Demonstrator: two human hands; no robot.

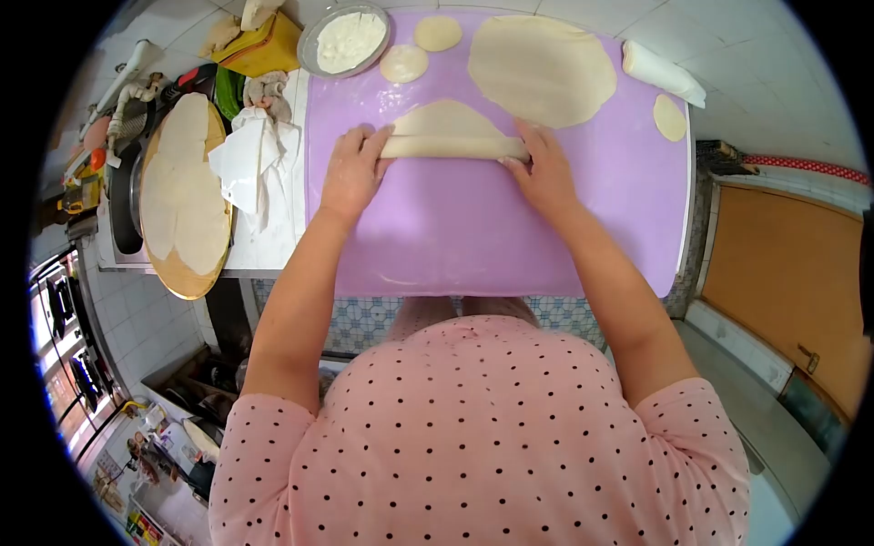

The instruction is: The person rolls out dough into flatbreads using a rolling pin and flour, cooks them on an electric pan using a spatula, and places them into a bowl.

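Note:
A pale rolling pin [451,147] lies crosswise on the purple mat [437,237]. At its left end, my left hand [353,168] is closed on it with the fingers near the tip. My right hand [546,168] grips the other end, thumb and fingers around it. Just beyond the pin spreads a thin dough sheet [446,116], its near edge hidden by the pin. I cannot tell whether dough wraps round the pin. Farther back sit a large flat dough round [543,71] and two small dough discs, one nearer [404,64] and one farther [438,34].
A glass bowl of white flour [350,44] stands at the back left. Another dough disc [669,118] and a white roll [663,73] are at the right. Left of the mat, a round board [228,196] carries flat dough sheets beside white cloths [250,159] and a sink [123,209].

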